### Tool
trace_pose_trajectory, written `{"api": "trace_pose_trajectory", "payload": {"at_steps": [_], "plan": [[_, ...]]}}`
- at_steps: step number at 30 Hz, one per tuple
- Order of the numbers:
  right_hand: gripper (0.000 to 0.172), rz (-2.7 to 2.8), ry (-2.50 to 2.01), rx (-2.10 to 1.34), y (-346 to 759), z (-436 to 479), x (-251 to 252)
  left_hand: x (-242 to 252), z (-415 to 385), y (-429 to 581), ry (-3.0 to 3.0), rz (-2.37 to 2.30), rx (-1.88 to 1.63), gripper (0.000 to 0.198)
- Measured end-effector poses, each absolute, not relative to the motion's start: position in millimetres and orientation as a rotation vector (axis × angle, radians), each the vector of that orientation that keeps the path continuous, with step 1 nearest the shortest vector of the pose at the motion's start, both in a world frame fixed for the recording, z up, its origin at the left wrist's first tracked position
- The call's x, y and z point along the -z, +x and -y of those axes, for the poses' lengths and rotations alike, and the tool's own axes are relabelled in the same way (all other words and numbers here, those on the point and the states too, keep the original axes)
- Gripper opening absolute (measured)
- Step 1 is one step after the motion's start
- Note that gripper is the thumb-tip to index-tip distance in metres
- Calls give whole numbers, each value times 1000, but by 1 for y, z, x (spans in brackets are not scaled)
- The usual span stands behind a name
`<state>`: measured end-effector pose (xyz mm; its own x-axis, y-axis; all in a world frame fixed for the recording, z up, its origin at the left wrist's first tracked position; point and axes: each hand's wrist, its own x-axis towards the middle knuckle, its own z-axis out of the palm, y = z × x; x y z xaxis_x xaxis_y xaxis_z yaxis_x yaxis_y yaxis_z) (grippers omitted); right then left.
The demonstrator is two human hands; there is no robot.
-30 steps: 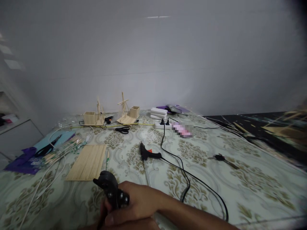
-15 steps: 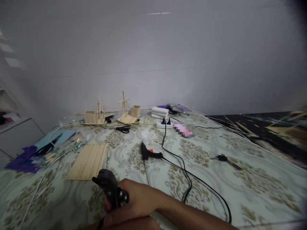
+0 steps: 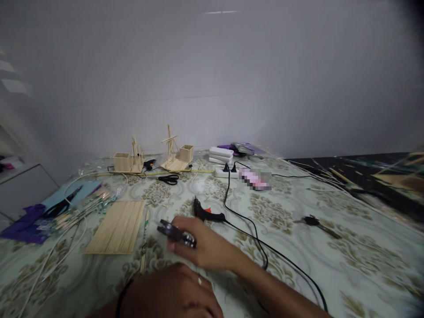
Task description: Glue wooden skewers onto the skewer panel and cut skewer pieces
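A black hand tool (image 3: 175,234) with a rounded, notched head is gripped in my right hand (image 3: 198,240), above the table in front of the glue gun; its exact kind is unclear. My left hand (image 3: 179,291) is low at the bottom edge, blurred, back upward and fingers curled, and whatever they hold is hidden. A panel of pale wooden sticks (image 3: 115,227) lies flat to the left. Beside it is a narrow stick with a green-printed wrapper (image 3: 145,238). The black glue gun (image 3: 207,213) with an orange trigger lies just beyond my right hand.
Two small stick models with boxes (image 3: 122,162) (image 3: 186,153) stand by the wall. Black scissors (image 3: 168,179), a white power strip (image 3: 220,172) and a pink pixelated item (image 3: 253,179) are farther back. Bundled sticks (image 3: 82,207) lie left, keys (image 3: 311,221) right. A black cord (image 3: 281,249) curves across the right side.
My right hand has moved forward and right with the black tool, which now tilts flatter. My left hand has come farther into view and now sits apart from the tool. The view has shifted slightly.
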<state>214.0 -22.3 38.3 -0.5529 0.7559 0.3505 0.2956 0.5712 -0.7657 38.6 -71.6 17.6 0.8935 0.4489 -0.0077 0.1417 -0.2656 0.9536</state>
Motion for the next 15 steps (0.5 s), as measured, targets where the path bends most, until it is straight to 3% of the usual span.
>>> {"api": "trace_pose_trajectory", "payload": {"at_steps": [1,5,7,10,15], "plan": [[6,2095,-905,-747,222,16,-37,-19,51,36,1872,-515,-356,12],[41,1995,-1140,-481,244,-7,-15,-16,-9,15,1782,-973,-733,15],[51,1976,-1212,-387,248,-13,-2,-11,-20,7,1715,-1036,-834,18],[55,1996,-1251,-311,248,-16,12,-1,-21,1,1615,-1045,-900,21],[59,2043,-1253,-287,242,-12,19,27,-13,3,1448,-996,-957,47]]}}
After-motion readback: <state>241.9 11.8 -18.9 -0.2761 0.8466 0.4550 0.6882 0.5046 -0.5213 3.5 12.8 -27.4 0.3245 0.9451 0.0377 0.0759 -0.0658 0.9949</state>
